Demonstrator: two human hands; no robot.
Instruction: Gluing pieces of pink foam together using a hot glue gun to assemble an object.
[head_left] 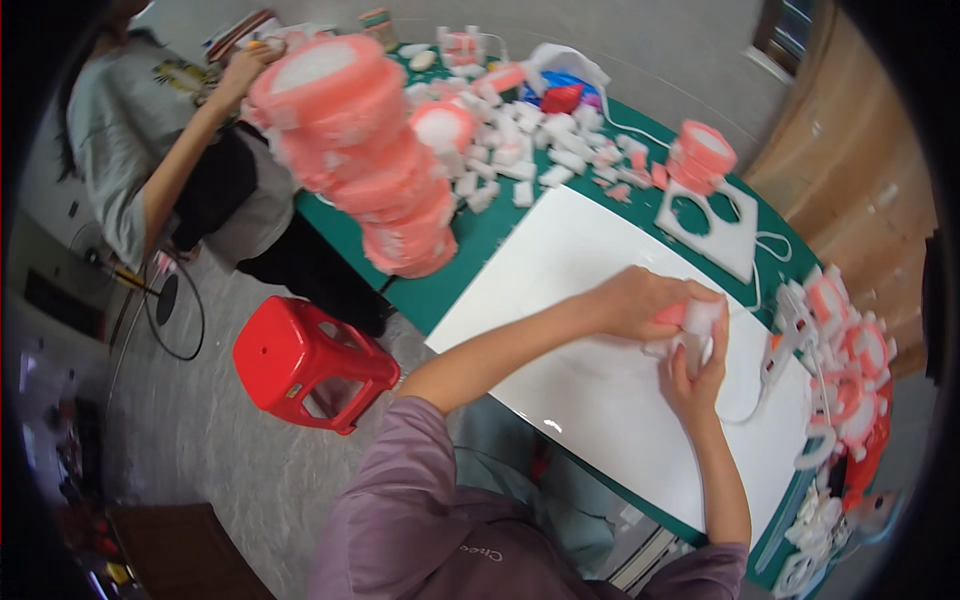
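Over the white sheet (600, 400), my two hands meet around a small pink-and-white foam piece (703, 317). My left hand (640, 303) comes from the left and has its fingers closed on the pink side. From below, my right hand (697, 380) grips the white part between thumb and fingers. The fingers cover much of the piece, so its full shape is hidden. To the right of my hands lies a white glue gun (790, 335) with a cord. Beyond them sits a white foam board (740, 255) with round holes.
A tall stack of pink-and-white foam rings (360, 160) stands on the green table (425, 295). White foam blocks (510, 145) are heaped at the back. More foam shapes (855, 350) crowd the right edge. A red stool (300, 360) and another person (190, 150) are at the left.
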